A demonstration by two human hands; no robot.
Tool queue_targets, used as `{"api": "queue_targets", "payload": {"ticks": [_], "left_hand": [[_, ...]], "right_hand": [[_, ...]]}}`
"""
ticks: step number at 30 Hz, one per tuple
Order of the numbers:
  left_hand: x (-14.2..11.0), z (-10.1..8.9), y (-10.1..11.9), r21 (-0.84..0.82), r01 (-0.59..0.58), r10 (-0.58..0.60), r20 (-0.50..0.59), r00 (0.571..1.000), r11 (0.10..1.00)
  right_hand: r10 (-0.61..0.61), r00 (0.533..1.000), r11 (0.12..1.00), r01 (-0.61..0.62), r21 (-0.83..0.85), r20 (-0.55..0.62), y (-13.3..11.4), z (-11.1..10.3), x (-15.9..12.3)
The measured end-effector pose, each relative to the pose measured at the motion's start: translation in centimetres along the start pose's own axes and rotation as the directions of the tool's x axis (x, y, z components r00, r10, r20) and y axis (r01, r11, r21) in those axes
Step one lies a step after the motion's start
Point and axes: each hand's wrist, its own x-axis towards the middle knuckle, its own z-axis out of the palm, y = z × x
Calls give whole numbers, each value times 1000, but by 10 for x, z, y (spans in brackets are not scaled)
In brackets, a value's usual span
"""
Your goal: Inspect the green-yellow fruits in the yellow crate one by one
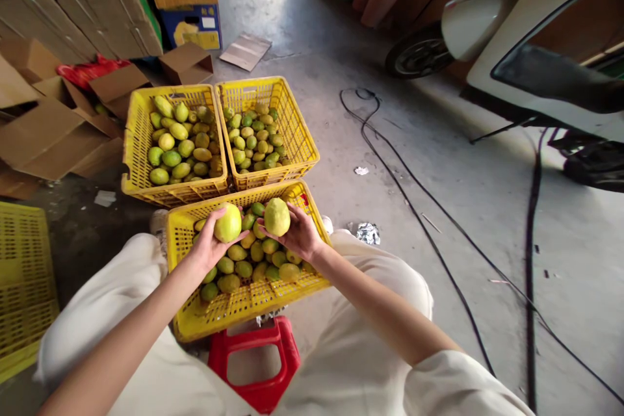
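My left hand (209, 247) holds a smooth yellow-green lemon (227, 223), fingers wrapped round its left side and underside. In my right hand (303, 234) is a second, bumpier lemon (277, 217), held from the right and below. Both fruits are raised above a yellow plastic crate (190, 322) between my knees, which holds many green and yellow lemons (244, 268). Two more yellow crates of lemons stand side by side just beyond it, one at the left (127, 149) and one at the right (299, 123).
A red plastic stool (287, 344) shows between my legs. Opened cardboard boxes (53, 136) lie at the left, near another yellow crate (24, 279). Black cables (414, 208) run across the concrete floor, and a white scooter (487, 26) is parked at the right.
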Motion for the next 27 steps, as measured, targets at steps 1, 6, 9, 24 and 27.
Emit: {"api": "queue_targets", "payload": {"ticks": [1,6,9,24,27], "left_hand": [[-1,1,0,6,-14,14,-15,1000,1000],[-3,3,0,14,-49,50,-58,997,999],[-1,1,1,41,-10,11,-28,1000,999],[-4,6,3,73,101,-99,-35,994,992],[-2,-1,-1,70,40,-43,38,998,997]], "right_hand": [[-9,1000,1000,9,-9,-8,1,-1,0],[-21,1000,998,20,-55,-17,2,-2,-2],[1,1000,997,0,-77,11,-2,2,-3],[-25,1000,999,25,-45,5,-3,-2,-1],[-38,999,998,37,-45,-31,-5,-3,-1]]}}
